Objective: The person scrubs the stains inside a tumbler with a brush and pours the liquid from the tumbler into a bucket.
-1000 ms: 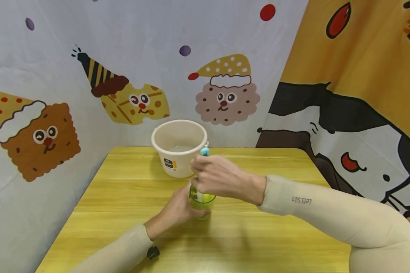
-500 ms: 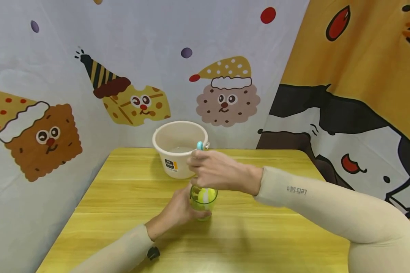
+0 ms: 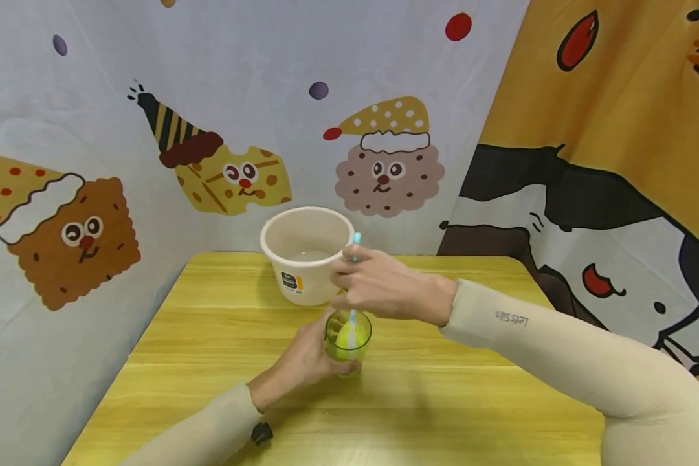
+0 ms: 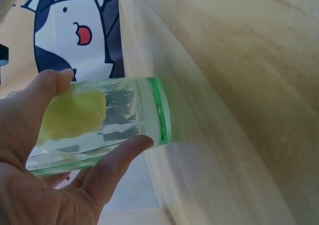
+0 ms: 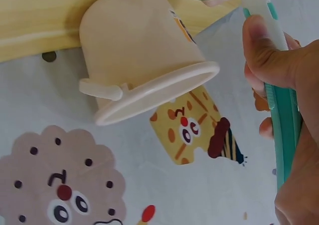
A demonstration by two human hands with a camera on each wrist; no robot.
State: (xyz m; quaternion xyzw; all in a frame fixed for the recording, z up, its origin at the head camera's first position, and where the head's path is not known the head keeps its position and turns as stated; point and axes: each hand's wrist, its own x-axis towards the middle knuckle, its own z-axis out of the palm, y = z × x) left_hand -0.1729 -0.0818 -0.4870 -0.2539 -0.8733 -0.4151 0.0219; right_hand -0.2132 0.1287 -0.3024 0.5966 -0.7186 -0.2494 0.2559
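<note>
A green-tinted clear glass [image 4: 127, 112] is held in my left hand [image 3: 303, 359], thumb and fingers wrapped round its side. It stands upright near the middle of the table in the head view. Inside it sits the yellow sponge head [image 4: 75, 115] of a cup brush. My right hand [image 3: 387, 285] grips the brush's teal and white handle [image 5: 285, 130] just above the glass rim, thumb laid along it. The handle's light-blue end [image 3: 357, 238] pokes up above the right fist.
A cream plastic bucket [image 3: 303, 285] with a label stands behind the glass at the table's back edge. The yellow wood-grain table [image 3: 472, 388] backs onto a cartoon-printed curtain [image 3: 239, 97]. A small dark object [image 3: 261, 433] shows by the left sleeve.
My right hand has shifted slightly upward with the brush, and its handle end has swung left, then right. More of the sponge head shows in the glass. The left hand holds the glass still.
</note>
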